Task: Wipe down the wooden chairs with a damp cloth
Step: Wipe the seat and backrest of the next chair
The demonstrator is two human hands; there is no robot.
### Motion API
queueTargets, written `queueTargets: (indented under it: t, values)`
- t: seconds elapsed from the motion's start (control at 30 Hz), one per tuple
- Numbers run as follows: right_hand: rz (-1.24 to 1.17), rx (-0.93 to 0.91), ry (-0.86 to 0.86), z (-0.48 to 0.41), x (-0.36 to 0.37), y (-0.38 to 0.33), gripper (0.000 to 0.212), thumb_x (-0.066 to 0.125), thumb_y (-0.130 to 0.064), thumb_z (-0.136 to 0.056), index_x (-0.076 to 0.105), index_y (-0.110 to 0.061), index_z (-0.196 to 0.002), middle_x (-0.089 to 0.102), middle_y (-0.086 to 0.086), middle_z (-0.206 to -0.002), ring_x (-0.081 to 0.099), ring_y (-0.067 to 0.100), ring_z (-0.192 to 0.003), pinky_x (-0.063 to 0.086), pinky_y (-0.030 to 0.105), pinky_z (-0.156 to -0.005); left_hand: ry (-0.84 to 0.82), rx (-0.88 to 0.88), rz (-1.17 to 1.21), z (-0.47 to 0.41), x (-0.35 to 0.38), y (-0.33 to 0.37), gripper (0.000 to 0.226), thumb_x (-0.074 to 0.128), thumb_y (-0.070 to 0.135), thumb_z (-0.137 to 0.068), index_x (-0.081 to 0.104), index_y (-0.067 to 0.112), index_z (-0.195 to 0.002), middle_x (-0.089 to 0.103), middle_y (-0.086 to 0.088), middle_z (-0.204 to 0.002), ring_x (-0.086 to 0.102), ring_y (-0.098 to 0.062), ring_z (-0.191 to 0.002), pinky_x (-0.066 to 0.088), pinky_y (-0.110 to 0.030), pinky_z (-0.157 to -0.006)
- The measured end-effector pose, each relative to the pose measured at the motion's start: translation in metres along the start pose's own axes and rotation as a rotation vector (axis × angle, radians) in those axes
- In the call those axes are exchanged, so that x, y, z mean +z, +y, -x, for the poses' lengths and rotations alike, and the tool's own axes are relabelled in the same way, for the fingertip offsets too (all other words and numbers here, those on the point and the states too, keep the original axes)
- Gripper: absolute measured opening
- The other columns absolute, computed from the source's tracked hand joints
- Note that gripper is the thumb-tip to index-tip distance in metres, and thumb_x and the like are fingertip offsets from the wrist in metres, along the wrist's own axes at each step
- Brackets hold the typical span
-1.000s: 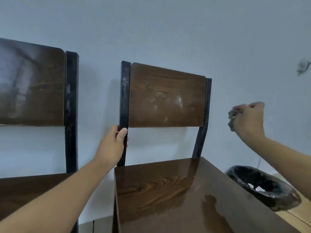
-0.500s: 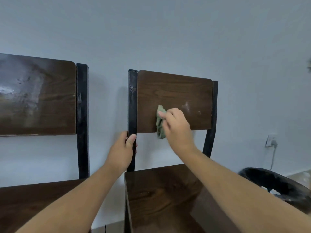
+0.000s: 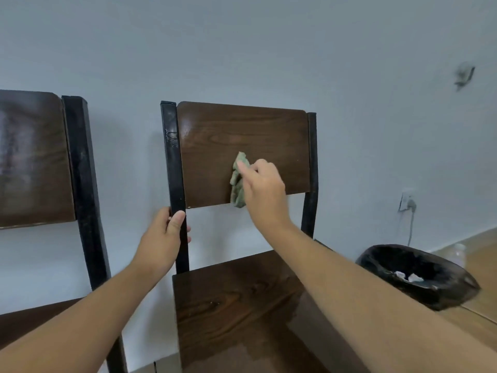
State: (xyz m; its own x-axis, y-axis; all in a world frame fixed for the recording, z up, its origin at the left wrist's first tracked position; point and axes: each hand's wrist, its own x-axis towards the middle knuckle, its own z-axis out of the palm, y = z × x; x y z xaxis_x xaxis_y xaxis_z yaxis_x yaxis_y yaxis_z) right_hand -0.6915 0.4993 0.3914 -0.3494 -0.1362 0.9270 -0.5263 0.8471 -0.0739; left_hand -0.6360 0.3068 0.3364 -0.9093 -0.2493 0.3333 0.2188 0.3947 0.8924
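A dark wooden chair with a black metal frame stands against the wall in the middle; its backrest [image 3: 215, 135] is brown and glossy, and its seat [image 3: 231, 300] shows a wet patch at the front. My right hand [image 3: 265, 189] presses a crumpled green cloth [image 3: 238, 181] against the lower middle of the backrest. My left hand [image 3: 161, 239] grips the black left post [image 3: 172, 157] just below the backrest. A second chair of the same kind [image 3: 35, 162] stands at the left, partly cut off by the frame edge.
A black-lined waste bin [image 3: 414, 273] with scraps of paper in it sits on the floor at the right. Behind it a plug and cable [image 3: 408, 208] hang from a wall socket. A clear bottle [image 3: 458, 254] stands near the bin on the wooden floor.
My right hand came in from the right of the chair, set the cloth on the backrest and has slid it a little rightward. My left hand keeps its grip on the post.
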Motion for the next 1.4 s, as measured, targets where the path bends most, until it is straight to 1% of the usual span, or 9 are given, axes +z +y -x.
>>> queueTargets:
  t: [0.17, 0.43, 0.53, 0.63, 0.8, 0.93, 1.17, 1.3, 1.4]
  values:
    - [-0.030, 0.481, 0.182, -0.045, -0.014, 0.040, 0.013, 0.057, -0.009, -0.099, 0.067, -0.002, -0.105, 0.062, 0.011, -0.097, 0.064, 0.024, -0.089, 0.056, 0.031, -0.070, 0.018, -0.006, -0.038, -0.001, 0.001, -0.002, 0.039, 0.031, 0.043, -0.109, 0.052, 0.016, -0.128, 0.068, -0.003, -0.110, 0.070, -0.022, -0.102, 0.049, -0.036, -0.089]
    - [-0.179, -0.347, -0.149, 0.051, 0.013, -0.066, 0.043, 0.071, 0.007, -0.082, 0.068, 0.000, -0.124, 0.068, 0.016, -0.105, 0.057, 0.029, -0.093, 0.050, 0.029, -0.065, 0.036, 0.032, -0.083, 0.002, 0.001, 0.000, 0.035, 0.030, 0.038, -0.110, 0.054, 0.014, -0.119, 0.066, -0.008, -0.107, 0.064, -0.019, -0.098, 0.050, -0.030, -0.076]
    - [-0.157, -0.271, -0.162, 0.041, 0.012, -0.040, 0.044, 0.074, 0.006, -0.081, 0.068, -0.003, -0.124, 0.068, 0.017, -0.107, 0.057, 0.030, -0.090, 0.054, 0.034, -0.067, 0.030, 0.015, -0.046, 0.003, 0.001, 0.000, 0.036, 0.030, 0.042, -0.109, 0.052, 0.016, -0.121, 0.066, -0.004, -0.108, 0.067, -0.019, -0.098, 0.049, -0.035, -0.086]
    - [-0.074, 0.093, -0.050, 0.016, 0.002, 0.025, 0.024, 0.059, 0.010, -0.087, 0.071, -0.002, -0.105, 0.066, 0.021, -0.093, 0.057, 0.036, -0.081, 0.055, 0.049, -0.077, 0.032, 0.002, -0.024, 0.002, 0.003, -0.002, 0.037, 0.030, 0.044, -0.109, 0.052, 0.018, -0.123, 0.068, -0.003, -0.109, 0.070, -0.021, -0.100, 0.050, -0.038, -0.089]
    - [-0.055, 0.540, 0.255, -0.016, -0.011, 0.092, 0.025, 0.059, 0.007, -0.094, 0.071, -0.003, -0.113, 0.068, 0.013, -0.104, 0.059, 0.029, -0.099, 0.057, 0.042, -0.081, 0.066, -0.014, -0.013, 0.005, 0.008, -0.002, 0.042, 0.029, 0.047, -0.108, 0.053, 0.019, -0.126, 0.068, -0.001, -0.108, 0.069, -0.017, -0.100, 0.048, -0.039, -0.092]
    - [-0.152, 0.505, 0.360, -0.085, -0.002, 0.044, 0.031, 0.061, 0.005, -0.092, 0.071, -0.009, -0.118, 0.066, 0.009, -0.112, 0.056, 0.025, -0.103, 0.056, 0.036, -0.084, 0.089, -0.044, -0.006, 0.008, 0.010, 0.001, 0.044, 0.030, 0.047, -0.107, 0.054, 0.017, -0.129, 0.069, -0.003, -0.108, 0.069, -0.020, -0.101, 0.050, -0.042, -0.096]
    - [-0.252, -0.093, 0.128, -0.084, 0.024, -0.103, 0.042, 0.046, 0.005, -0.085, 0.069, -0.003, -0.118, 0.063, 0.015, -0.107, 0.053, 0.032, -0.099, 0.054, 0.041, -0.072, 0.078, -0.059, 0.017, 0.012, 0.006, 0.011, 0.039, 0.032, 0.044, -0.108, 0.055, 0.021, -0.130, 0.070, -0.005, -0.108, 0.070, -0.021, -0.100, 0.050, -0.044, -0.097]
    - [-0.185, -0.148, 0.117, -0.053, 0.024, -0.054, 0.038, 0.063, 0.005, -0.083, 0.072, -0.009, -0.117, 0.063, 0.014, -0.111, 0.053, 0.028, -0.101, 0.054, 0.036, -0.078, 0.090, -0.057, 0.013, 0.012, 0.007, 0.012, 0.039, 0.033, 0.044, -0.107, 0.057, 0.017, -0.122, 0.070, -0.005, -0.104, 0.070, -0.022, -0.100, 0.049, -0.040, -0.092]
    - [-0.169, 0.172, 0.171, -0.064, 0.003, 0.012, 0.019, 0.057, -0.012, -0.091, 0.073, -0.021, -0.089, 0.063, 0.016, -0.098, 0.055, 0.027, -0.096, 0.044, 0.033, -0.080, 0.120, -0.079, 0.021, 0.015, 0.013, 0.010, 0.041, 0.032, 0.044, -0.108, 0.057, 0.015, -0.123, 0.069, -0.006, -0.103, 0.066, -0.016, -0.096, 0.045, -0.035, -0.088]
